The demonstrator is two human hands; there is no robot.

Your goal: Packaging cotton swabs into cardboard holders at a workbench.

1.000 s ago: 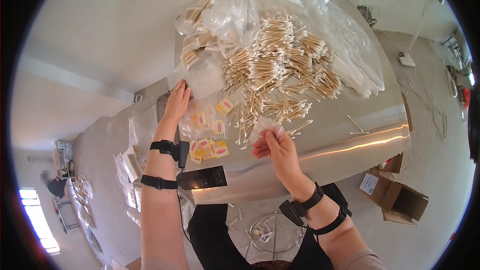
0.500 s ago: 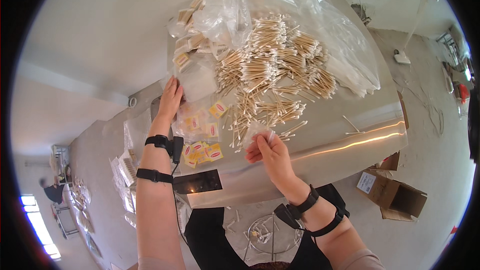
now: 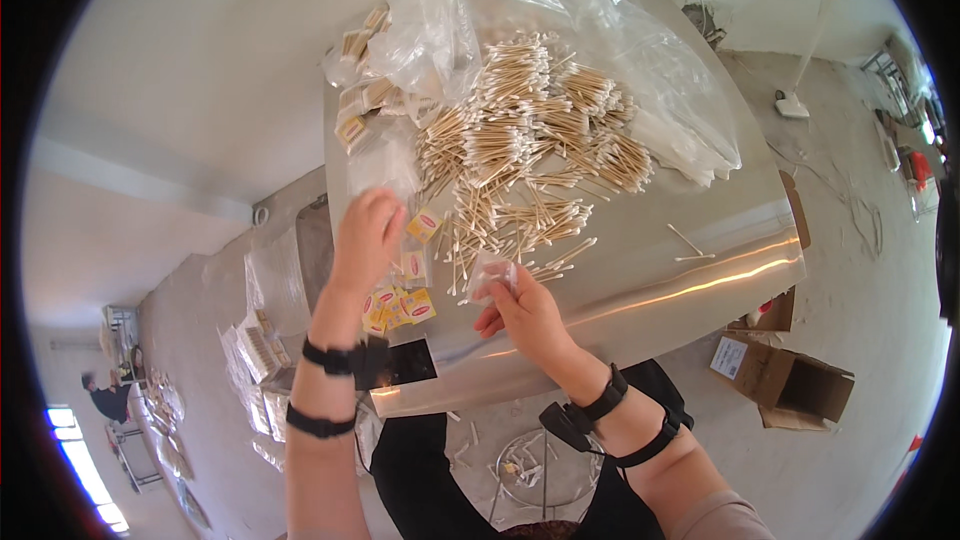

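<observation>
Moving inward from the table's left edge since half a second ago, the left hand (image 3: 368, 232) is now hovering over or resting by the flat clear plastic (image 3: 388, 165), its fingers curling; whether they are pinching anything, one cannot tell. Beside it, yellow cards (image 3: 400, 310) are lying on the metal table (image 3: 650, 280). The right hand (image 3: 530, 315) is pinching a small clear bag (image 3: 488, 275) between thumb and fingers, just beside the near edge of the heaped cotton swabs (image 3: 510, 140).
</observation>
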